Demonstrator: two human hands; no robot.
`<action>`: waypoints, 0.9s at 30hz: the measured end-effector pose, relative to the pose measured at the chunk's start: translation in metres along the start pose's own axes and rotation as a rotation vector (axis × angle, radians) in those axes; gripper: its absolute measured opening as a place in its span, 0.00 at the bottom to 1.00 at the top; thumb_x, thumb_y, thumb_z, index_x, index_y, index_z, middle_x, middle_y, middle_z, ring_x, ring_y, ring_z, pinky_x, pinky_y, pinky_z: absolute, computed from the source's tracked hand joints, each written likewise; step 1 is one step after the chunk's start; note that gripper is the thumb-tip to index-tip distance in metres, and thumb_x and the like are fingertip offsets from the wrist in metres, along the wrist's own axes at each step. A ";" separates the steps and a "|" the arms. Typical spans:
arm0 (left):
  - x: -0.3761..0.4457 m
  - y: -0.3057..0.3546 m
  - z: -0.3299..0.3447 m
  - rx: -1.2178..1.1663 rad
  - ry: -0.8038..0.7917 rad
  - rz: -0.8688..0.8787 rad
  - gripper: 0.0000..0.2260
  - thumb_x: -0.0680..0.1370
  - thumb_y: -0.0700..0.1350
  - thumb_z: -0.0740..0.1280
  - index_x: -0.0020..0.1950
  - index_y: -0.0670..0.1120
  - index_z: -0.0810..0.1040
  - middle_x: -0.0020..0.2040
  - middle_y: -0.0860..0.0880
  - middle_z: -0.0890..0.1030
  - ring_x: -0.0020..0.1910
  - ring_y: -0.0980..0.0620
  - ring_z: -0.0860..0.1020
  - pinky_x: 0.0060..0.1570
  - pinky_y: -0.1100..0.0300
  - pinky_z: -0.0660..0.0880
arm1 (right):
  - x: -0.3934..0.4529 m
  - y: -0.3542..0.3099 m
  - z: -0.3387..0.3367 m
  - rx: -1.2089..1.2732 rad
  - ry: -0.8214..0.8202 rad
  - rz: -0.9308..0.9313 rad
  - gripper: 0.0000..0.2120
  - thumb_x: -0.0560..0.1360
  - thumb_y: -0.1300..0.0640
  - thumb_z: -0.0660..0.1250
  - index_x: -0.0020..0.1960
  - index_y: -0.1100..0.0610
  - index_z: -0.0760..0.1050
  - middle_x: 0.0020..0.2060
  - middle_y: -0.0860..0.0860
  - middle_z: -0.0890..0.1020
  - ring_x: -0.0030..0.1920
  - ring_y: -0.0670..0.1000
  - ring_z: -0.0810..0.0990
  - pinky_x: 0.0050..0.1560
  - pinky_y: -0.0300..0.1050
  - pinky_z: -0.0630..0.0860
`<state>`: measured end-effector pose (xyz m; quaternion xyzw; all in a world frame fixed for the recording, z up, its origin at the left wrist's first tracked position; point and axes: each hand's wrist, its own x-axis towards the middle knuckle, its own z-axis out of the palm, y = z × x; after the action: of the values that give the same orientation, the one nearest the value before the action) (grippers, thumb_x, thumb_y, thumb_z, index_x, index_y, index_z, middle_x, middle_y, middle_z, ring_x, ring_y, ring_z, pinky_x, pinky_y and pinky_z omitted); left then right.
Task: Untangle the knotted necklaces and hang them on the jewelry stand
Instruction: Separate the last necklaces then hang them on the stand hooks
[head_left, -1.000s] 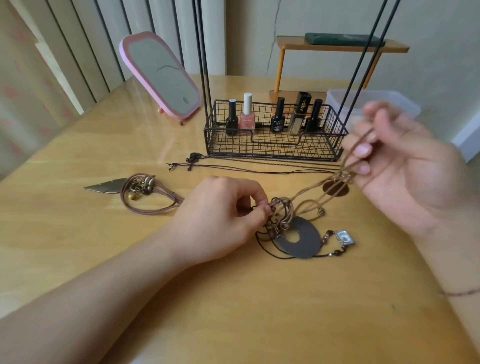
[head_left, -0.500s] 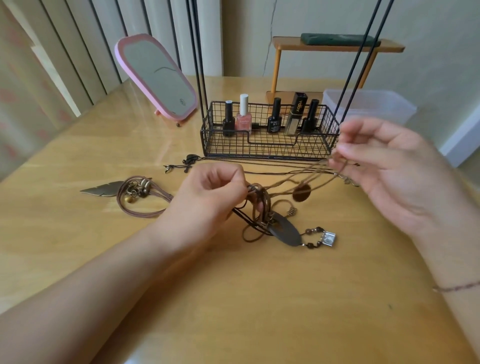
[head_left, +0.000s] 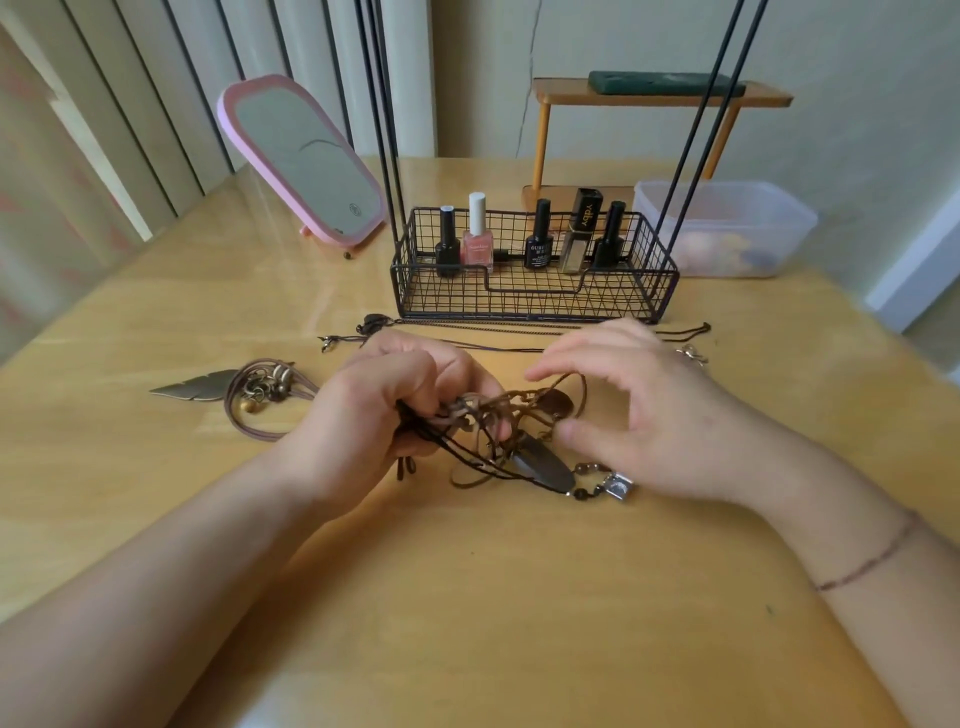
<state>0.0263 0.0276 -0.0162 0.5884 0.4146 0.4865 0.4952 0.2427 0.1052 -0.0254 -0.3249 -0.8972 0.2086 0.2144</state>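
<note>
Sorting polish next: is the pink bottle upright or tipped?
Upright: the pink bottle stands in the wire basket, white cap on top.
</note>
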 end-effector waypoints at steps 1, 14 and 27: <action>0.000 0.000 0.000 0.001 -0.022 0.005 0.08 0.60 0.45 0.58 0.26 0.45 0.59 0.35 0.40 0.81 0.28 0.38 0.56 0.24 0.66 0.54 | 0.001 0.001 0.004 -0.012 -0.068 -0.011 0.19 0.73 0.52 0.74 0.61 0.39 0.77 0.59 0.33 0.75 0.67 0.41 0.66 0.69 0.45 0.65; 0.002 0.003 0.006 0.019 0.186 -0.151 0.19 0.82 0.42 0.59 0.31 0.52 0.72 0.26 0.44 0.75 0.24 0.51 0.64 0.22 0.66 0.55 | -0.001 -0.005 -0.038 1.195 0.181 0.003 0.07 0.75 0.59 0.61 0.43 0.55 0.78 0.25 0.50 0.72 0.29 0.54 0.76 0.42 0.52 0.80; 0.000 0.002 -0.001 0.118 0.215 -0.026 0.09 0.71 0.52 0.76 0.41 0.48 0.81 0.32 0.54 0.77 0.28 0.58 0.70 0.29 0.71 0.67 | -0.013 0.011 -0.070 0.866 -0.031 0.288 0.28 0.61 0.35 0.79 0.50 0.56 0.84 0.24 0.47 0.63 0.21 0.44 0.59 0.22 0.32 0.56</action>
<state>0.0258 0.0277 -0.0145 0.5554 0.5008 0.5152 0.4187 0.2934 0.1204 0.0236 -0.3234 -0.6761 0.5972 0.2859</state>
